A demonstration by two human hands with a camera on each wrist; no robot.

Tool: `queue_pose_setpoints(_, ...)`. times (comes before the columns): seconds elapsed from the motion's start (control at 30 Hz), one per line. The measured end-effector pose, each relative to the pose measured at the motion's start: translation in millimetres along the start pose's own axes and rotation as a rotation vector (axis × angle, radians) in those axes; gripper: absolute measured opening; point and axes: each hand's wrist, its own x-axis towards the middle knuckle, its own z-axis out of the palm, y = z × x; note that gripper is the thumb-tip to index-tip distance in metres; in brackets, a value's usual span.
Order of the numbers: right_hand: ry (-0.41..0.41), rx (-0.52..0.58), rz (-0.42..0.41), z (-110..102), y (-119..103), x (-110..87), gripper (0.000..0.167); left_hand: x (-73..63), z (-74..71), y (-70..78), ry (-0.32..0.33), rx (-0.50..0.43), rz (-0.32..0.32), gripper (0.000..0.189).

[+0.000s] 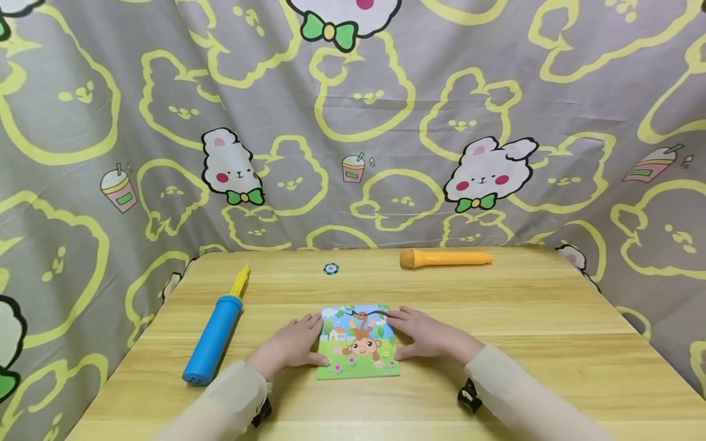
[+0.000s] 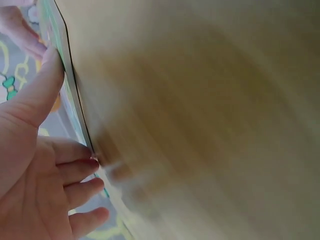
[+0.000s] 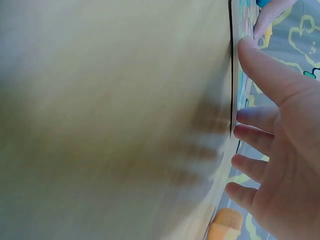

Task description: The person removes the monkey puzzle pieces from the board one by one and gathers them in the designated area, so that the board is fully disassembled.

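A square picture board [image 1: 361, 367] with a cartoon monkey hanging from a branch lies flat in the middle of the wooden table. On its left edge, my left hand [image 1: 291, 344] touches it with the thumb near the lower corner and the fingertips near the upper one. My right hand [image 1: 427, 334] is at the opposite edge, thumb low and fingertips by the top right corner. Seen from the left wrist, the thumb [image 2: 45, 90] lies against the board's thin side [image 2: 75, 95]. In the right wrist view the fingers [image 3: 255, 140] are spread and fairly straight.
A blue hand pump [image 1: 214, 340] with a yellow nozzle lies at the left of the table. Toward the back are a small round chip [image 1: 331, 269] and an orange toy microphone [image 1: 449, 258]. A patterned grey curtain [image 1: 386, 184] hangs behind the table [image 1: 529, 343].
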Motion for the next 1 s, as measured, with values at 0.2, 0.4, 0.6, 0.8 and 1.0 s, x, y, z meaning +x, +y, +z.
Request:
queue_pose_setpoints(0.2, -0.001, 0.015, 0.002, -2, 9, -16.8, 0.075, 7.7, 3.5, 19.5, -0.008, 0.051, -0.005, 0.089)
queue_pose_setpoints(0.4, 0.007, 0.026, 0.005, -6, 19, -34.2, 0.075, 16.6, 4.0, 40.3, -0.009, 0.083, -0.016, 0.09)
queue_pose_setpoints(0.6, 0.005, 0.047, 0.018, -9, 25, -46.4, 0.075, 20.9, 5.2, 56.4, -0.015, 0.122, -0.03, 0.091)
queue_pose_setpoints(0.8, 0.005, 0.063, 0.017, -10, 27, -51.2, 0.076, 22.7, 4.1, 60.4, -0.016, 0.128, -0.024, 0.091)
queue_pose_setpoints(1.0, 0.055, 0.024, -0.024, -20, 24, -42.3, 0.07, 25.8, 3.5, 55.4, -0.009, 0.073, -0.004, 0.089)
